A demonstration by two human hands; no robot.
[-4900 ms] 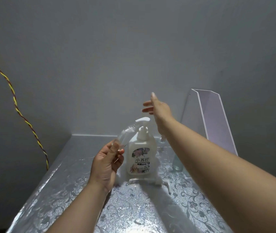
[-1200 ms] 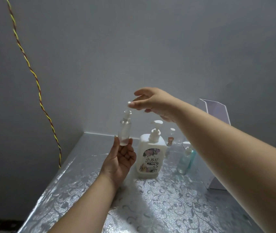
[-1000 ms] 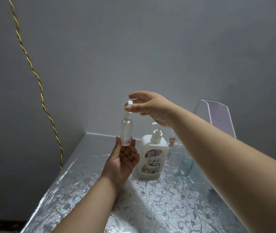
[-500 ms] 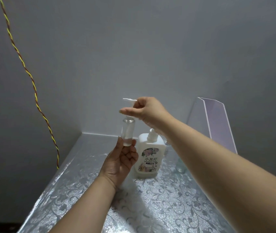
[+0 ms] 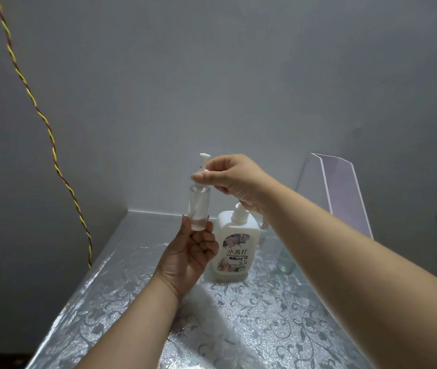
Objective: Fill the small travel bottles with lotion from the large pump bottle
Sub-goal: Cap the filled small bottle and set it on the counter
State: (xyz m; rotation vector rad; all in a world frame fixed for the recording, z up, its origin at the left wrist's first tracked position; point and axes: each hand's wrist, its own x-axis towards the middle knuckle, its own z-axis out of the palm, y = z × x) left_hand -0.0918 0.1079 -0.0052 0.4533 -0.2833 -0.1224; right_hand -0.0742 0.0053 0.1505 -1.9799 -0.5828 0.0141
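My left hand (image 5: 189,259) holds a small clear travel bottle (image 5: 199,209) upright by its base, raised above the table. A little white lotion sits at the bottle's bottom. My right hand (image 5: 232,178) pinches the bottle's white pump cap (image 5: 203,162) at the neck. Behind them the large white pump bottle (image 5: 234,247) with a flowered label stands on the table; my right wrist hides its pump head. Another small clear bottle (image 5: 286,261) stands to its right, mostly hidden by my right forearm.
A shiny silver patterned cloth covers the table (image 5: 265,315), which is set into a grey wall corner. A clear acrylic stand (image 5: 337,187) leans at the back right. A twisted yellow-red cord (image 5: 49,134) hangs along the left wall.
My left hand stood the travel bottle upright from its tilt under the big pump. My right hand came over from the right, took the white cap and turned it on the bottle's neck.
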